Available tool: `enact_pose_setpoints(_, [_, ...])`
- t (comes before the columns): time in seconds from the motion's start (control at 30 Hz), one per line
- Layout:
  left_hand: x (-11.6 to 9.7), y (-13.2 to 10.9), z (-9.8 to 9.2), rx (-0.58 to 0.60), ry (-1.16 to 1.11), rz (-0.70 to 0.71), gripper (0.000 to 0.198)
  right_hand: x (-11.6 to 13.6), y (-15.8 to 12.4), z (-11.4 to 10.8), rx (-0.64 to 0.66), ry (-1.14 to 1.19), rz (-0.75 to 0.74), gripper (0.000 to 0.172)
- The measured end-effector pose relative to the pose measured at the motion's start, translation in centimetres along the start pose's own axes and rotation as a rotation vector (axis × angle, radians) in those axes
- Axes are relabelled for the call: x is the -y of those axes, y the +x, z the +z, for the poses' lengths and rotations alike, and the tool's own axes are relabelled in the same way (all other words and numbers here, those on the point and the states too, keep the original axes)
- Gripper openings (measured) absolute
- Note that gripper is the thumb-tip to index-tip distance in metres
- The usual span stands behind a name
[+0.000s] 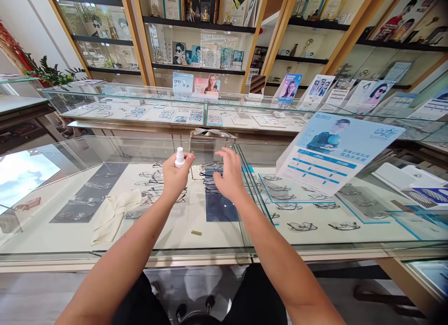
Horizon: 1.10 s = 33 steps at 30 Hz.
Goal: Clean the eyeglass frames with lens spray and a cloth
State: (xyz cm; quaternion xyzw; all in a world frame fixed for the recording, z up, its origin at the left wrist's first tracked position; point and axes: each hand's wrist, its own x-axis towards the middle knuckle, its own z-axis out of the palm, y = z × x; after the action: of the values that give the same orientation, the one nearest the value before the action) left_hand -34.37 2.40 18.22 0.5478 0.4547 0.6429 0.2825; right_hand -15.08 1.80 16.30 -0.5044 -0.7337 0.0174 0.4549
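My left hand (175, 175) is closed around a small white spray bottle (179, 157), which stands upright with its capped top showing above the fingers. To its right, my right hand (229, 175) is raised over the glass counter, its fingers apart and nothing in them. Under both hands, rows of eyeglasses (154, 178) lie inside the glass display counter (196, 256). A cream cloth (114, 212) lies crumpled on the counter, left of my left forearm. Close to my left fingertips is a thin upright edge whose kind I cannot make out.
A tilted blue and white sign (336, 152) stands on the right of the counter. Farther right is a white tray-like object (402, 178). A second glass showcase (140, 111) with eyeglasses runs behind, with shelves (199, 24) along the wall.
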Motion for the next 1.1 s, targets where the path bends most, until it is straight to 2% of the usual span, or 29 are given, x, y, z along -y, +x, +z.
enact_pose_setpoints(0.1, [0.0,0.0,-0.1,-0.001,0.012,0.002,0.031,0.4,-0.1,0.0,0.050,-0.011,0.015,0.059])
enact_pose_setpoints(0.27, [0.2,-0.7,0.2,0.146,0.049,0.052,0.031,1.9,-0.2,-0.1,0.082,0.192,-0.050,0.042])
enact_pose_setpoints(0.4, [0.3,-1.1,0.5,0.230,0.027,0.045,0.031,2.4,-0.5,0.4,0.199,0.417,0.074,0.053])
enact_pose_setpoints(0.53, [0.3,-1.1,0.6,0.321,-0.082,-0.004,0.031,2.2,-0.6,1.1,0.265,0.701,0.188,0.056])
enact_pose_setpoints(0.7, [0.7,-0.9,0.6,0.304,-0.107,-0.018,0.034,2.1,-0.2,1.5,0.292,0.893,0.258,0.058])
enact_pose_setpoints(0.8, [0.8,-0.8,0.6,0.299,-0.099,0.016,0.035,2.2,-0.1,1.4,0.285,0.909,0.267,0.061])
enact_pose_setpoints(0.9, [0.6,-0.6,0.5,0.230,-0.051,0.080,0.031,2.2,0.0,1.2,0.237,0.888,0.280,0.058])
enact_pose_setpoints(1.0, [0.2,0.0,0.4,0.194,-0.093,-0.033,0.040,1.9,0.2,0.7,0.161,0.857,0.304,0.054])
enact_pose_setpoints(1.1, [-0.4,0.6,0.4,0.269,-0.366,-0.257,0.055,1.7,0.5,0.1,0.119,0.840,0.303,0.054])
